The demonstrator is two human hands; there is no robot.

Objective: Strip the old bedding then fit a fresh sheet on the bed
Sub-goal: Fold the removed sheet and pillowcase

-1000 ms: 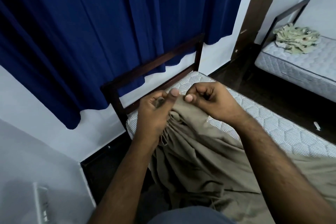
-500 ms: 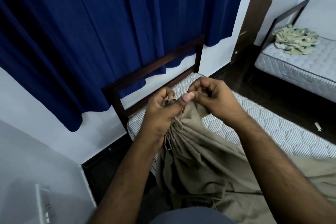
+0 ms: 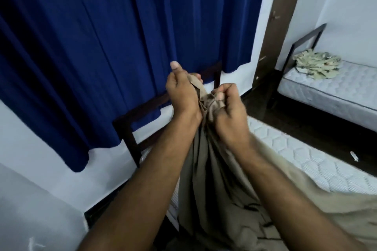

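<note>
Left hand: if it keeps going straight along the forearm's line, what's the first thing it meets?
Probably the blue curtain: the left hand, gripping the tan sheet, points up and forward at it, above the dark headboard rail. Depth is unclear from one view.

1. Both hands have risen from just above the mattress [image 3: 318, 161] to a level in front of the headboard rail.
2. The left hand [image 3: 181, 93] now has its thumb raised toward 12 o'clock; earlier it pressed against the right hand's [image 3: 228, 110] fingers.
3. The tan sheet [image 3: 214, 179] has been drawn up with the hands and now hangs in long taut folds toward 6 o'clock, more gathered than before.
</note>
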